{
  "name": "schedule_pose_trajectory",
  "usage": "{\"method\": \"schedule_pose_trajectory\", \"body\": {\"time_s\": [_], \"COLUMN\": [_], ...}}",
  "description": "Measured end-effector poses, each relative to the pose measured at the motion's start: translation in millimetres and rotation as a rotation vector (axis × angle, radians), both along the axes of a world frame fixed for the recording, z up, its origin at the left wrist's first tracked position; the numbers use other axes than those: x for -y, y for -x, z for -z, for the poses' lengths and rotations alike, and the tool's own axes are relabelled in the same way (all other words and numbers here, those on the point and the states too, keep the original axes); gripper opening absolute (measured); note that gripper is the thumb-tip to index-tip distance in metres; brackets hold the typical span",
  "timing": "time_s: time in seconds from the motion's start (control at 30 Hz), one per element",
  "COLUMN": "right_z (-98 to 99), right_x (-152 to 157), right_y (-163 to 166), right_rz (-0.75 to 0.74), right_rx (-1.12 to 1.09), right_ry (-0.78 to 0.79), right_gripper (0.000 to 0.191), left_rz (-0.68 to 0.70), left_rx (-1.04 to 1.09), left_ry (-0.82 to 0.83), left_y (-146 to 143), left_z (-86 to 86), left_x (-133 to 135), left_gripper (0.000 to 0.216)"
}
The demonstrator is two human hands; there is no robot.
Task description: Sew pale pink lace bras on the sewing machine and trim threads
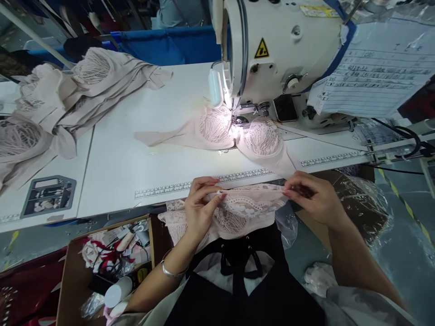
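Observation:
My left hand (200, 206) and my right hand (314, 197) both pinch a thin pale pink strap (253, 191), stretched level between them just below the table's front edge. Beneath the strap a pale pink lace bra piece (238, 215) lies in my lap. A second pale pink lace bra (231, 133) lies flat on the white table (136, 149) with its centre under the needle of the white sewing machine (282, 50), lit by the machine's lamp. Neither hand touches that bra.
A heap of similar pink bras (61, 99) lies at the table's far left. A ruler strip (190, 184) runs along the front edge. An open cardboard box of odds and ends (112, 262) sits low left. A printed paper sheet (377, 72) hangs at the right, clear plastic wrap (367, 203) beneath it.

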State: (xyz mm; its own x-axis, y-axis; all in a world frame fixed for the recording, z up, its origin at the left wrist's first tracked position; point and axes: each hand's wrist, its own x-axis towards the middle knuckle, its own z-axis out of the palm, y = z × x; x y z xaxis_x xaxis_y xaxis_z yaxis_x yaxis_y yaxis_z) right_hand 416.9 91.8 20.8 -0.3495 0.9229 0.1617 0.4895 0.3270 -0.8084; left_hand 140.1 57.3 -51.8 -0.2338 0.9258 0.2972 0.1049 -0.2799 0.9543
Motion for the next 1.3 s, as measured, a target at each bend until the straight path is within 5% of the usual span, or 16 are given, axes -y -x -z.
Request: {"method": "schedule_pose_trajectory", "body": {"time_s": [0.1, 0.17, 0.27, 0.33, 0.47, 0.7, 0.83, 1.1, 1.3], "right_z": [-12.6, -22.2, -32.0, -32.1, -20.7, -0.5, 2.8, -3.8, -14.2], "right_x": [-2, -2, 1, 4, 7, 6, 3, -10, -14], "right_y": [-11, -13, 1, 18, 38, 8, 4, 7, -2], "right_rz": [-0.119, -0.196, -0.247, -0.243, -0.248, -0.143, -0.226, -0.443, -0.308], "right_rx": [-0.102, -0.166, -0.091, 0.012, 0.090, -0.085, -0.119, -0.059, -0.140], "right_ry": [0.110, 0.174, 0.222, 0.192, 0.129, 0.141, 0.210, 0.167, 0.279], "right_gripper": [0.018, 0.021, 0.018, 0.013, 0.012, 0.023, 0.015, 0.014, 0.020], "left_rz": [0.119, 0.339, 0.671, 0.744, 0.717, 0.721, 0.741, 0.739, 0.721], "left_rx": [0.090, 0.106, -0.021, -0.123, -0.133, 0.033, 0.042, -0.074, 0.036], "left_ry": [0.012, 0.073, 0.098, 0.037, -0.005, 0.097, 0.117, 0.095, 0.143], "left_y": [4, 9, 6, -5, -34, -36, -35, -36, -33], "left_z": [-4.0, -13.0, -30.9, -39.4, -41.7, -39.1, -39.4, -44.7, -45.9], "left_x": [-1, -4, -10, -12, -9, -16, -19, -20, -17], "left_gripper": [0.004, 0.010, 0.041, 0.051, 0.016, 0.018, 0.020, 0.025, 0.018]}}
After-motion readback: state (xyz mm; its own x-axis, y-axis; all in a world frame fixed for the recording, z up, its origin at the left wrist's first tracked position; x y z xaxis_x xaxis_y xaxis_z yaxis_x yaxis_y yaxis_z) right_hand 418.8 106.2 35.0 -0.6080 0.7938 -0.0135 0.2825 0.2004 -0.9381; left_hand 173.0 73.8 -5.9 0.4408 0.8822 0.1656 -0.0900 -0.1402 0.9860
